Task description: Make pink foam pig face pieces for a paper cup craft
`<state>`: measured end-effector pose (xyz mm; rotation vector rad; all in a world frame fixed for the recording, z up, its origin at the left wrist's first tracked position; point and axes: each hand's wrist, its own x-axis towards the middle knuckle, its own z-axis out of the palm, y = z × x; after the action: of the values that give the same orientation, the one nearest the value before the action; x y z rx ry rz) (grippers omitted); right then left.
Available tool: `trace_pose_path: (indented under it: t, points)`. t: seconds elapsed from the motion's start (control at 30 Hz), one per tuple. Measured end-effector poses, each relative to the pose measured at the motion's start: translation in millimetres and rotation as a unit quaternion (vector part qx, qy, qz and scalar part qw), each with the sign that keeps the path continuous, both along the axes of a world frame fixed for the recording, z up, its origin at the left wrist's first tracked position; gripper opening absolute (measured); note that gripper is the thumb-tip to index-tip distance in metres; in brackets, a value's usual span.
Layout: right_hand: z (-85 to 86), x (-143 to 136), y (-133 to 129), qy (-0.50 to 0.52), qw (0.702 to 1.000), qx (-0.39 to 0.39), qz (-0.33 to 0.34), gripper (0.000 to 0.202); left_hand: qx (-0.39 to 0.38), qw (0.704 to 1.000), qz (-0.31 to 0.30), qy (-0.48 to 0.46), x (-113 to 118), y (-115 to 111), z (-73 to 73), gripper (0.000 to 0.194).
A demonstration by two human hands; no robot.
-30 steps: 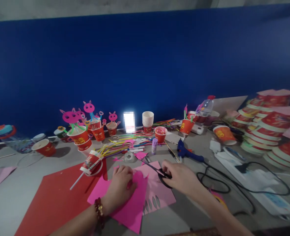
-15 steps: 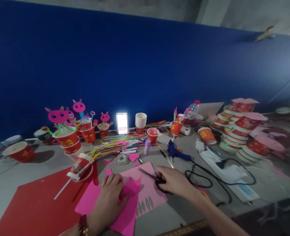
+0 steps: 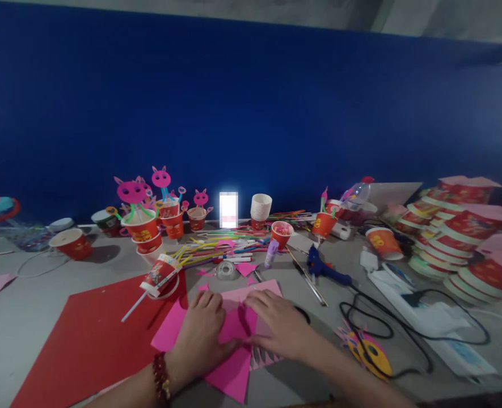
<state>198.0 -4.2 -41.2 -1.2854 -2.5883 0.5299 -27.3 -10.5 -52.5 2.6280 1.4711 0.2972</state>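
Observation:
My left hand [image 3: 202, 328], with a red bead bracelet at its wrist, lies over a bright pink sheet of paper [image 3: 229, 379], fingers bent onto it and thumb reaching right. My right hand [image 3: 274, 323] rests at the same sheet's right side, thumb and fingers apart, holding nothing I can see. A notch shows in the sheet's upper edge between the hands. Beneath is a light pink sheet [image 3: 271, 288] with several narrow oval cut-outs, partly covered. Black scissors [image 3: 304, 314] lie just beyond my right hand, mostly hidden by it.
Red cardboard [image 3: 93, 328] lies at left, near a tipped paper cup [image 3: 159, 275]. Tape [image 3: 225, 271], a purple glue stick [image 3: 271, 254] and colourful straws or sticks [image 3: 216, 246] sit ahead. To the right are a blue glue gun [image 3: 327, 269], a power strip [image 3: 438, 323] and stacked cups [image 3: 463, 243].
My right hand has let go of the scissors and moved left onto the bright pink sheet. The left hand stays on the sheet. The view has swung slightly left.

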Motion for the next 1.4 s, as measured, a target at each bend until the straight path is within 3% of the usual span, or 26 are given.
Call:
trace_pose_path:
  t: [0.17, 0.33, 0.43, 0.5, 0.57, 0.67, 0.93, 1.2, 1.4]
  points:
    - [-19.0, -11.9, 9.3, -0.018, 0.999, 0.005, 0.030, 0.067, 0.007, 0.999, -0.024, -0.033, -1.3, -5.9, -12.0, 0.039]
    - [-20.8, -8.7, 10.5, -0.024, 0.999, 0.006, 0.033, 0.065, -0.012, 0.997, -0.042, -0.056, -1.9, -7.5, -20.7, 0.041]
    - [-9.9, -6.0, 14.7, -0.015, 0.999, -0.003, 0.051, 0.059, -0.002, 0.996, -0.046, -0.075, -4.2, -6.0, -24.3, 0.041]
    - [2.0, -6.1, 23.5, -0.005, 0.999, 0.004, 0.042, 0.041, 0.010, 0.994, -0.057, -0.087, -5.7, -5.2, -25.1, 0.041]
    - [14.0, -10.0, 37.7, -0.015, 0.999, 0.039, -0.009, 0.023, 0.023, 0.992, -0.084, -0.091, -6.3, -5.0, -25.1, 0.041]
    - [24.8, -24.9, 65.7, -0.095, 0.986, 0.104, -0.084, 0.022, 0.033, 0.989, -0.122, -0.082, -5.4, -5.3, -25.7, 0.035]
    - [10.5, -65.5, 123.8, -0.203, 0.958, 0.115, -0.169, 0.031, 0.058, 0.988, -0.118, -0.077, -4.0, -3.4, -34.9, 0.034]
    - [22.1, -61.7, 137.2, -0.225, 0.959, 0.102, -0.139, 0.026, 0.098, 0.987, -0.117, -0.043, -1.6, 1.4, -47.0, 0.042]
    - [60.7, -56.4, 132.5, -0.198, 0.960, 0.110, -0.167, 0.016, 0.132, 0.977, -0.129, -0.111, -4.1, 1.8, -47.4, 0.048]
